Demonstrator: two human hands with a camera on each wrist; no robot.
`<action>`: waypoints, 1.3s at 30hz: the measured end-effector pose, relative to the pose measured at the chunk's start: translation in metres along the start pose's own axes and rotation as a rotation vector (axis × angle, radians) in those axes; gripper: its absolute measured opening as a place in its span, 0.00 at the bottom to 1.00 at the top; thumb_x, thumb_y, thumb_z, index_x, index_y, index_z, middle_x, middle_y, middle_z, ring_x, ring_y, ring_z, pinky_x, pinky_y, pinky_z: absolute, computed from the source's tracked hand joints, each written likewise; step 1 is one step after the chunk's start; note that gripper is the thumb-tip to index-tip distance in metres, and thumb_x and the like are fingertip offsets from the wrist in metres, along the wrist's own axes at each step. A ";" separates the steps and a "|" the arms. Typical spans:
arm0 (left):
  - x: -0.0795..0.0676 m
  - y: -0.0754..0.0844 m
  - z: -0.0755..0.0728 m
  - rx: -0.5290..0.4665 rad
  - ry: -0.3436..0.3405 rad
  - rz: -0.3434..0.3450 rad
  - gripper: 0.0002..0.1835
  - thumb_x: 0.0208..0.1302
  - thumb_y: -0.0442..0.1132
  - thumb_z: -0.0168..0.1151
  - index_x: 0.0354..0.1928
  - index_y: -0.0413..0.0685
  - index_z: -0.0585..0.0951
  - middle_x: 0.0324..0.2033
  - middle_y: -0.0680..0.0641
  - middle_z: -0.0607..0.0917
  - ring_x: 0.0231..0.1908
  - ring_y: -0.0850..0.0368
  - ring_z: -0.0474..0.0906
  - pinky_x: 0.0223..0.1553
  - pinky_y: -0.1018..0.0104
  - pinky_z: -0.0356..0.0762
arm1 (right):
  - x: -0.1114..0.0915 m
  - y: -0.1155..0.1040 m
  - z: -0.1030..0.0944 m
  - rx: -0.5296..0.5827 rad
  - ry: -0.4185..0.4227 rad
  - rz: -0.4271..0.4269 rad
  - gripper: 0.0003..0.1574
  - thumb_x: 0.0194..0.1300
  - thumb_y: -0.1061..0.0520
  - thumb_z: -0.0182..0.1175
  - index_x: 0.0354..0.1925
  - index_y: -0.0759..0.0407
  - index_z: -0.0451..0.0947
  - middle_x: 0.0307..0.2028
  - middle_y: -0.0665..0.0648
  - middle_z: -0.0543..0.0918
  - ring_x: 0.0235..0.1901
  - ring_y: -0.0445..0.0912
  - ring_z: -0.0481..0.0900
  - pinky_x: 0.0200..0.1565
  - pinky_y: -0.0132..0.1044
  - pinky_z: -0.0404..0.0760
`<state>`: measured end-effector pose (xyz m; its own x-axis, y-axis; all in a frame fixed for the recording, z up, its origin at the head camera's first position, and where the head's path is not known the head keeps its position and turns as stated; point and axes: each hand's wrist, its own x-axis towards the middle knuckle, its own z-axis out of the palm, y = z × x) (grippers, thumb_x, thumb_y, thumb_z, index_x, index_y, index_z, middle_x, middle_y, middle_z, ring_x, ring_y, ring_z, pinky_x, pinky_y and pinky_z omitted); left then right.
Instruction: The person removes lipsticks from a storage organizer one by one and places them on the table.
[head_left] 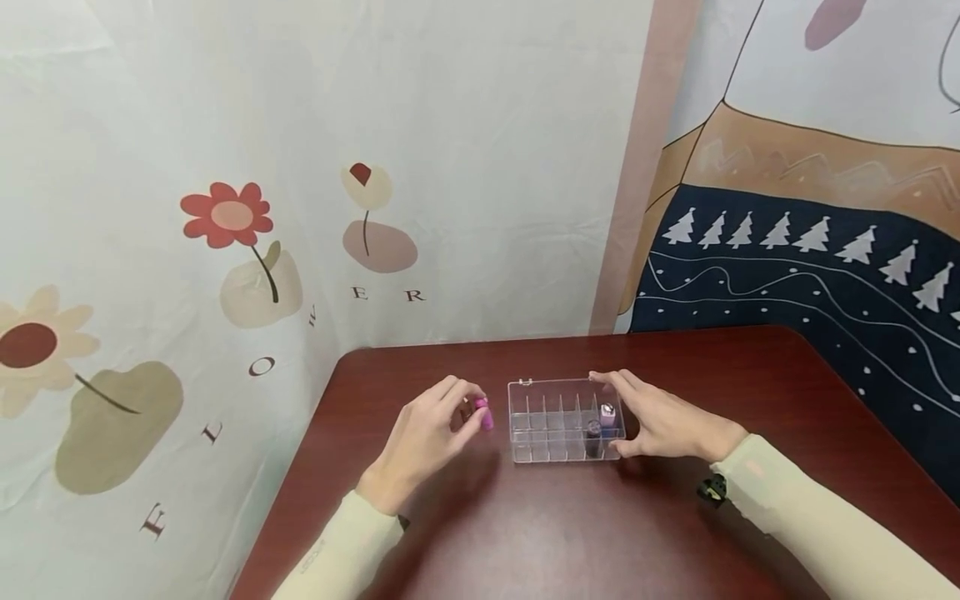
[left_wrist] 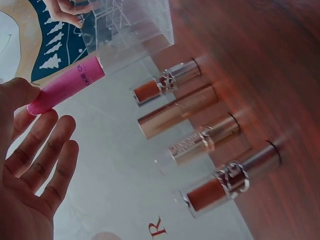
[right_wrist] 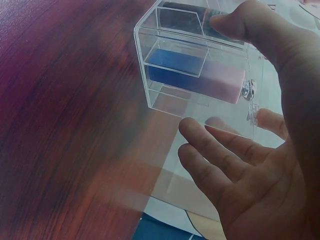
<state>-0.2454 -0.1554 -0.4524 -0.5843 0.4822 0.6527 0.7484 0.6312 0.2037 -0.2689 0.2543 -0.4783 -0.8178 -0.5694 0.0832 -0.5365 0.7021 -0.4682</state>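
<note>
In the head view, my left hand [head_left: 429, 429] pinches a bright pink lip tube [head_left: 486, 415] between thumb and fingertips, left of a clear compartment box [head_left: 528, 452]. The tube is tilted and apart from the box. My right hand [head_left: 667, 419] holds the box's right end, thumb at the near side and a finger at the far top corner. Inside that end, a dark tube [head_left: 593, 443] stands beside a pink-and-blue tube [right_wrist: 195, 75], which shows up close in the right wrist view. The other compartments in sight hold nothing visible.
Several lipstick tubes [left_wrist: 177, 110] stand in a row on the table in the left wrist view; the left hand hides them in the head view. The red-brown wooden table [head_left: 555, 525] meets a printed curtain [head_left: 480, 167] at its far edge.
</note>
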 end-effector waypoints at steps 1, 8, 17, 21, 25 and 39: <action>-0.002 -0.001 -0.001 0.004 -0.001 -0.003 0.10 0.73 0.35 0.82 0.49 0.50 0.88 0.40 0.53 0.90 0.33 0.65 0.88 0.35 0.76 0.83 | 0.000 0.000 0.000 0.002 0.000 0.000 0.69 0.62 0.49 0.86 0.90 0.47 0.59 0.74 0.61 0.79 0.71 0.56 0.87 0.67 0.61 0.92; -0.014 -0.009 -0.005 0.097 -0.012 -0.020 0.12 0.69 0.36 0.84 0.48 0.52 0.89 0.38 0.55 0.88 0.33 0.62 0.83 0.34 0.70 0.83 | 0.000 0.001 0.001 0.002 -0.003 -0.004 0.70 0.62 0.49 0.87 0.91 0.47 0.58 0.74 0.61 0.78 0.70 0.56 0.87 0.67 0.61 0.92; -0.026 -0.021 -0.005 0.156 0.011 0.002 0.13 0.66 0.37 0.87 0.47 0.51 0.89 0.38 0.51 0.92 0.37 0.56 0.87 0.41 0.56 0.87 | 0.000 0.001 0.001 -0.008 0.000 0.002 0.70 0.63 0.49 0.86 0.91 0.47 0.58 0.74 0.61 0.78 0.70 0.56 0.87 0.67 0.60 0.92; -0.031 -0.026 -0.005 0.176 0.013 -0.009 0.13 0.66 0.38 0.87 0.45 0.52 0.89 0.35 0.53 0.89 0.35 0.58 0.82 0.41 0.56 0.83 | 0.000 0.000 0.001 -0.009 0.004 -0.002 0.69 0.62 0.49 0.86 0.91 0.48 0.58 0.74 0.61 0.79 0.70 0.55 0.87 0.67 0.59 0.92; -0.035 -0.032 -0.005 0.191 -0.004 -0.033 0.12 0.67 0.37 0.86 0.43 0.53 0.89 0.32 0.56 0.85 0.33 0.61 0.77 0.41 0.58 0.80 | 0.000 0.000 0.001 -0.001 0.004 -0.004 0.69 0.63 0.50 0.86 0.90 0.48 0.58 0.74 0.61 0.79 0.71 0.55 0.87 0.67 0.60 0.91; -0.048 -0.046 -0.002 0.219 -0.013 -0.076 0.13 0.64 0.36 0.87 0.44 0.50 0.88 0.34 0.50 0.90 0.36 0.56 0.83 0.42 0.51 0.84 | 0.001 -0.001 0.000 0.009 -0.006 0.007 0.69 0.63 0.50 0.85 0.90 0.49 0.57 0.74 0.61 0.79 0.72 0.56 0.86 0.69 0.61 0.90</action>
<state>-0.2515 -0.2085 -0.4919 -0.6417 0.4351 0.6316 0.6168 0.7822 0.0877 -0.2691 0.2529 -0.4781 -0.8206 -0.5666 0.0747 -0.5285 0.7026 -0.4764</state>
